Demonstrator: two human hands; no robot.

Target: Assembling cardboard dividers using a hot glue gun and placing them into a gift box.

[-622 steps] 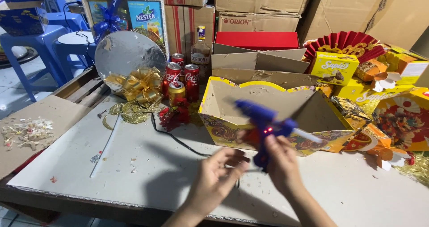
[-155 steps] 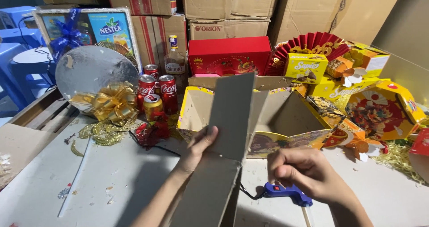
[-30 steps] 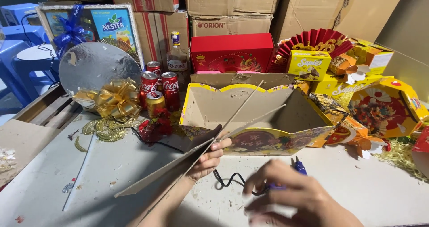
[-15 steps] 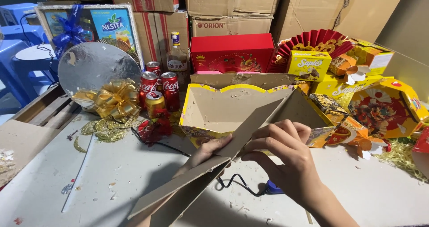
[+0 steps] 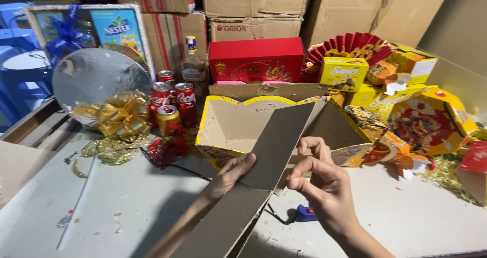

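A long grey-brown cardboard panel (image 5: 256, 179), creased partway along, slants from the bottom centre up toward an open yellow-edged cardboard tray box (image 5: 223, 126). My left hand (image 5: 234, 173) grips the panel at its left edge near the crease. My right hand (image 5: 324, 184) is at the panel's right edge, fingers curled and touching it. A blue glue gun (image 5: 306, 213) lies on the white table (image 5: 421, 217) under my right hand, its black cord running left.
Red drink cans (image 5: 175, 100), a gold bow (image 5: 122, 115) and a round silver board (image 5: 99, 78) stand at the left. A red box (image 5: 256, 60), yellow boxes (image 5: 345, 73), a red paper fan (image 5: 350, 45) and brown cartons (image 5: 253, 7) crowd the back and right.
My right hand left the glue gun on the table and came up to the panel's right edge. The panel tilted up and now points toward the tray box.
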